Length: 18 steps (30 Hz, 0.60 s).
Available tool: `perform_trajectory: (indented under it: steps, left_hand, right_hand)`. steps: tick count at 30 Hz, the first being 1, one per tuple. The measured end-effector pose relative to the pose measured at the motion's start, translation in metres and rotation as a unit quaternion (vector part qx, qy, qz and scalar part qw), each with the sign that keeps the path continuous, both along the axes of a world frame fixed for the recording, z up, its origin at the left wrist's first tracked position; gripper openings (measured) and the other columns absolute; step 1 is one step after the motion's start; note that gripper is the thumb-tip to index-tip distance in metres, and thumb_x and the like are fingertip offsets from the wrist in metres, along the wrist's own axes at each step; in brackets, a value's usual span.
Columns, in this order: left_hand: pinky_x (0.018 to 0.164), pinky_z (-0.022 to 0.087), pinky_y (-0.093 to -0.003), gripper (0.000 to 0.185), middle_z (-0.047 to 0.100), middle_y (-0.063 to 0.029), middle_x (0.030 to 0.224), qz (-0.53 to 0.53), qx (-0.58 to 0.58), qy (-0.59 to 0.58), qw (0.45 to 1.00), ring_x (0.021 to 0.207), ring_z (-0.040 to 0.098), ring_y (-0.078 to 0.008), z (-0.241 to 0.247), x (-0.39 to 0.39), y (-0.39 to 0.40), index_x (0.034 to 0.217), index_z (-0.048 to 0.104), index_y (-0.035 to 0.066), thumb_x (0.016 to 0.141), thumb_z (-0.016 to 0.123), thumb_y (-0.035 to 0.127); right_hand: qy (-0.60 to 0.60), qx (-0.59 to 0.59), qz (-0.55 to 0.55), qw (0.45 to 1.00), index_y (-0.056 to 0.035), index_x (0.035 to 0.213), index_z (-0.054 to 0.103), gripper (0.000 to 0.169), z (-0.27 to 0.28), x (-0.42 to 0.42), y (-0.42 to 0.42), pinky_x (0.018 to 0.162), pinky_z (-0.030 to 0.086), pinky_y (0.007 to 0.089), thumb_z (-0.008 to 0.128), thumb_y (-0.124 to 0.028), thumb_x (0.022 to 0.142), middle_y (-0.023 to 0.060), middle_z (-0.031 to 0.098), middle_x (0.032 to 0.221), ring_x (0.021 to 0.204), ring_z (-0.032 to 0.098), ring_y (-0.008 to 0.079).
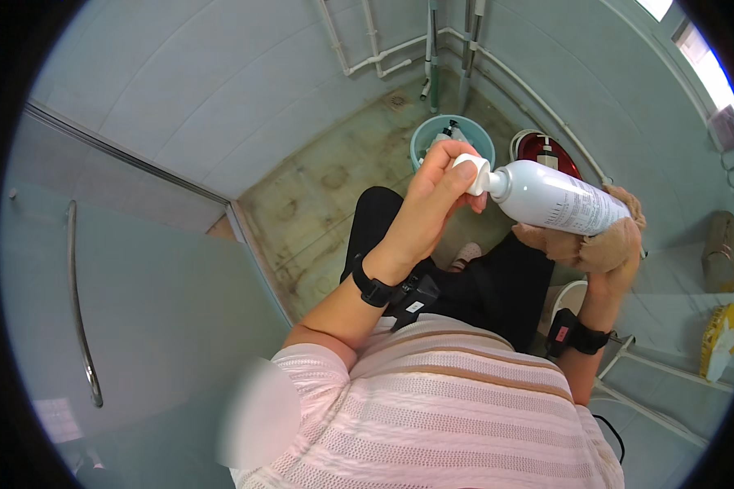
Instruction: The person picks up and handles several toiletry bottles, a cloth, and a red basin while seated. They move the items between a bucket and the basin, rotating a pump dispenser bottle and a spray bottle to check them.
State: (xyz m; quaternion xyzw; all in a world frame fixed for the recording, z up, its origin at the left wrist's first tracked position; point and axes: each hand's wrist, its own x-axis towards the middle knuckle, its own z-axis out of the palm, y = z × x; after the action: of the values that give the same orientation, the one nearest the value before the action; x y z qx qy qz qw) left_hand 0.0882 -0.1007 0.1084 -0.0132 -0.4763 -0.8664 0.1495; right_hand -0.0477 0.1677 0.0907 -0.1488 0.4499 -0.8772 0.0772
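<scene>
A white bottle (563, 198) bearing printed writing lies tilted on its side in front of me, its neck towards the left. My left hand (437, 189) grips a white cap (474, 174) between thumb and fingers, right at the bottle's neck; whether cap and neck touch is hard to tell. Beneath the bottle's base and side, my right hand (618, 250) supports it through a brown cloth (563, 244), which hides most of the fingers.
On the tiled floor stand a light blue bucket (419, 140) with bottles in it and a red basin (526, 147) with a pump bottle (547, 158). White pipes (526, 82) run along the walls. A glass door with a metal handle (76, 299) is at left, a white metal rack (660, 367) at right.
</scene>
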Motion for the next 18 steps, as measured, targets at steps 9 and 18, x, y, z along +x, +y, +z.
perform_trajectory:
  steps: [9, 18]
  left_hand:
    - [0.067, 0.045, -0.0295, 0.035, 0.056, -0.0059, 0.100, -0.029, -0.034, -0.029, 0.999, 0.076, 0.054, -0.0143, 0.022, -0.004, 0.021, 0.126, 0.047, 0.010, 0.098, 0.048, 0.031]
    - [0.062, 0.044, -0.0270, 0.043, 0.056, -0.0036, 0.098, 0.087, -0.018, -0.065, 0.994, 0.073, 0.052, -0.0106, 0.006, -0.012, 0.019, 0.132, 0.044, 0.008, 0.099, 0.059, 0.031]
  right_hand:
    - [0.309, 0.505, -0.085, 0.802, 0.0003, 0.110, 0.062, 0.029, -0.017, 0.005, -0.023, 0.097, 0.045, 0.0344, 0.059, -0.016, 0.086, 0.0120, 0.066, 0.112, 0.106, 0.062, 0.0247]
    - [-0.239, -0.091, 0.140, 0.957, -0.0013, 0.122, 0.054, 0.032, -0.051, 0.012, -0.033, 0.098, 0.048, 0.0382, 0.050, -0.023, 0.099, 0.0099, 0.061, 0.117, 0.108, 0.059, 0.0228]
